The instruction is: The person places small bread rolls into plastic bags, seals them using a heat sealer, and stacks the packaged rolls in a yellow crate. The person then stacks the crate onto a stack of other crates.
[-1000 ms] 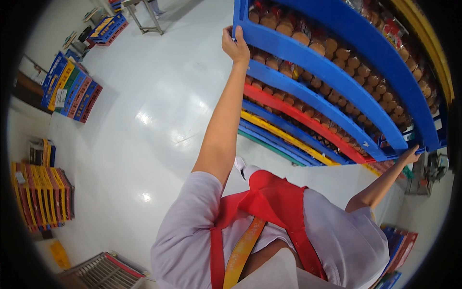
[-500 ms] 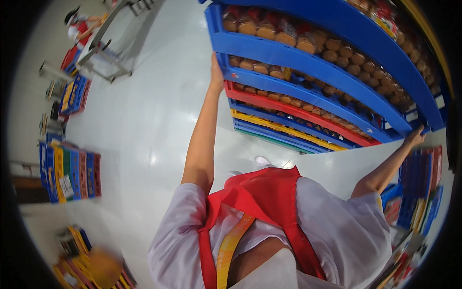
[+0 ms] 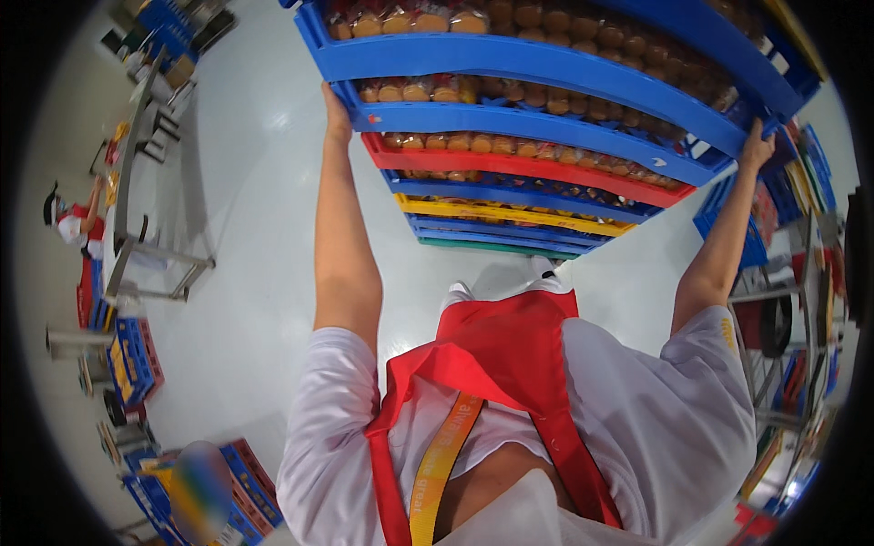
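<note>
In front of me stands a tall stack of plastic crates, with blue crates (image 3: 510, 62) on top. Lower down come a red crate (image 3: 523, 164), a yellow crate (image 3: 519, 214) and a green one (image 3: 496, 247) at the bottom. Packs of round brown buns (image 3: 446, 23) in clear wrap fill the upper crates. My left hand (image 3: 337, 114) is closed round the left end of a blue crate, its fingertips partly hidden. At the right corner of the stack, my right hand (image 3: 757, 147) grips a blue crate's edge.
A metal table (image 3: 132, 182) stands at the left, with a person (image 3: 82, 218) working beside it. More crates (image 3: 137, 359) line the left wall. To the right are a blue crate (image 3: 733, 223) and a metal rack (image 3: 783, 291). Pale floor (image 3: 246, 273) lies left of the stack.
The stack sits further left in view, and both hands have stayed on it. The room has swung round: the table and person appear lower at the left, and the rack shows at the right.
</note>
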Available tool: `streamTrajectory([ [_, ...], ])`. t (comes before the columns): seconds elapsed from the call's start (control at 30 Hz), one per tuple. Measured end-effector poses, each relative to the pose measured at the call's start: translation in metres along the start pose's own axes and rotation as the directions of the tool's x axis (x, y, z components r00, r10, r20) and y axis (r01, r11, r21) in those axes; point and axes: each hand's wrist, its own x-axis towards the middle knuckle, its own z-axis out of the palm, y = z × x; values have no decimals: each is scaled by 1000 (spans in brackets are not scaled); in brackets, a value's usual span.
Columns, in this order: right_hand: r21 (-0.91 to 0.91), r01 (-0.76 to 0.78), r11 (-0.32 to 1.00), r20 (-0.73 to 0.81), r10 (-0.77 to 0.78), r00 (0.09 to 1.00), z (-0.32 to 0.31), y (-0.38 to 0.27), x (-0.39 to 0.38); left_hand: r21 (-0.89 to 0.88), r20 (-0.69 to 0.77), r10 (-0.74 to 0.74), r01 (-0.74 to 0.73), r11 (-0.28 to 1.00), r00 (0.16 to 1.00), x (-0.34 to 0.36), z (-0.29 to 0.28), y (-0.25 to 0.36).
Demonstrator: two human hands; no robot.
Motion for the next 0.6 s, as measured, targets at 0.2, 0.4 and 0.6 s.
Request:
streamTrajectory([
  [0.2, -42, -6, 999, 71, 9, 997, -8, 7, -3, 31, 73, -49, 47, 998, 996, 75, 17, -51],
  [0.4, 47, -139, 989, 95, 134, 986, -9, -20, -22, 20, 85, -65, 64, 998, 994, 97, 56, -63],
  [0.6, -17, -162, 987, 62, 163, 985, -19, -6, -22, 5, 161, -73, 74, 997, 984, 126, 79, -73],
])
